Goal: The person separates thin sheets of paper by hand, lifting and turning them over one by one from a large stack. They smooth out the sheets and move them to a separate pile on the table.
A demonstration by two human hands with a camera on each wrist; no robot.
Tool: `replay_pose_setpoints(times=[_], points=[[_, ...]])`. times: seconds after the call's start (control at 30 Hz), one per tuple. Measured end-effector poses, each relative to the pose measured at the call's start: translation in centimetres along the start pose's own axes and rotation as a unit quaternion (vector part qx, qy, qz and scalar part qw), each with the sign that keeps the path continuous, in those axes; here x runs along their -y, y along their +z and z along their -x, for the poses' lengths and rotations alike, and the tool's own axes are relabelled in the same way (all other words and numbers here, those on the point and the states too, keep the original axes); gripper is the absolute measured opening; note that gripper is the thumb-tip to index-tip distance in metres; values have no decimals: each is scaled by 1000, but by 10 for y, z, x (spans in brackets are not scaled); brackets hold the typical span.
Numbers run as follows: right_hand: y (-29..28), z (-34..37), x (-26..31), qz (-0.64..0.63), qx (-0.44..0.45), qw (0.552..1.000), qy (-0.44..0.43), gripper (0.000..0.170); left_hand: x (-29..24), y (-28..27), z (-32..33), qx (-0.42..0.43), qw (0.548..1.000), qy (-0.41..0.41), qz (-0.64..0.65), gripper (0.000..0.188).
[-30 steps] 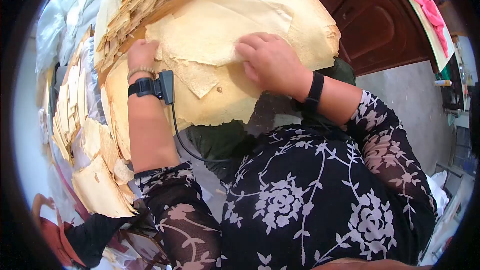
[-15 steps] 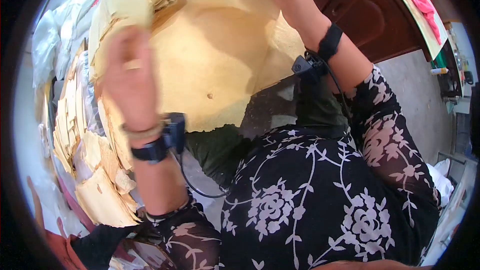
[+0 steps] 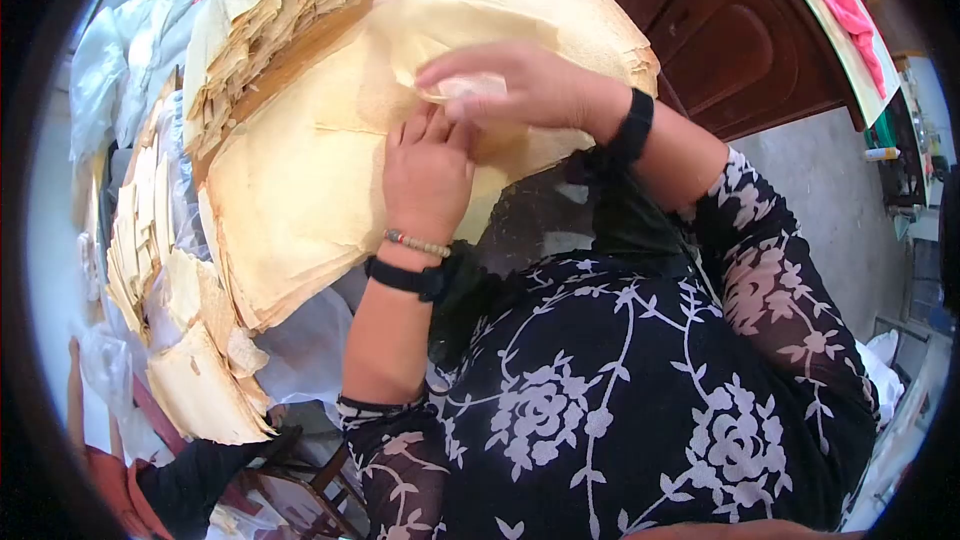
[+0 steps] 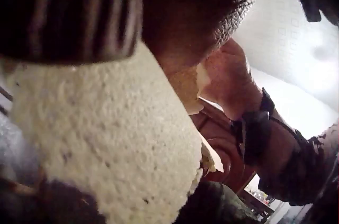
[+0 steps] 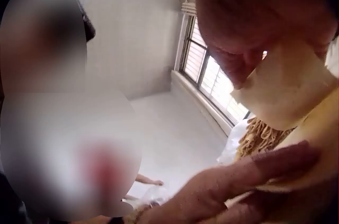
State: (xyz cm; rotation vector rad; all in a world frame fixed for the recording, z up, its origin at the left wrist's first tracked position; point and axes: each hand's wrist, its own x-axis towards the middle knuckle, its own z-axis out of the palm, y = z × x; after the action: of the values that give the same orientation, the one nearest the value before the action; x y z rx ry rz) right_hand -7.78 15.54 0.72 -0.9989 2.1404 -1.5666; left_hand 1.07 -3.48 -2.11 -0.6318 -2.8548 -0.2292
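A broad stack of thin, pale-yellow pancake-like sheets (image 3: pixel 280 210) lies in front of the person. The left hand (image 3: pixel 430 175) rests palm down near its front edge, fingers stretched over the top sheet; in the right wrist view a left finger (image 5: pixel 275 163) lies straight along it. Just beyond, the right hand (image 3: pixel 535 85) arches over a raised, bent part of the sheet (image 3: pixel 425 45) and pinches it between thumb and fingers. The two hands' fingertips overlap in the head view. A pitted sheet surface (image 4: pixel 116 134) fills much of the left wrist view.
Folded sheets (image 3: pixel 240 30) are piled along the back left. More folded pieces (image 3: pixel 205 380) sit lower left beside plastic bags (image 3: pixel 100 90). A dark red cabinet (image 3: pixel 740 50) stands at right, and another person's arm and red clothing (image 3: pixel 105 490) show lower left.
The right hand lifted the sheet far back, then came down toward the middle. The left hand moved right to meet it. The near part of the top sheet is now turned up off the front edge.
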Motion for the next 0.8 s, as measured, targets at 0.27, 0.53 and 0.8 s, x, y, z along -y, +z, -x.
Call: replay_pose_setpoints(times=[0.27, 0.53, 0.8], points=[[27, 59, -2, 308, -5, 945, -112, 68, 28, -47, 44, -80, 988, -91, 98, 29], [23, 82, -1, 206, -244, 947, -17, 42, -4, -71, 34, -140, 981, -124, 51, 22], [33, 82, -20, -34, -149, 964, 219, 28, -18, -14, 31, -70, 993, -63, 66, 31]])
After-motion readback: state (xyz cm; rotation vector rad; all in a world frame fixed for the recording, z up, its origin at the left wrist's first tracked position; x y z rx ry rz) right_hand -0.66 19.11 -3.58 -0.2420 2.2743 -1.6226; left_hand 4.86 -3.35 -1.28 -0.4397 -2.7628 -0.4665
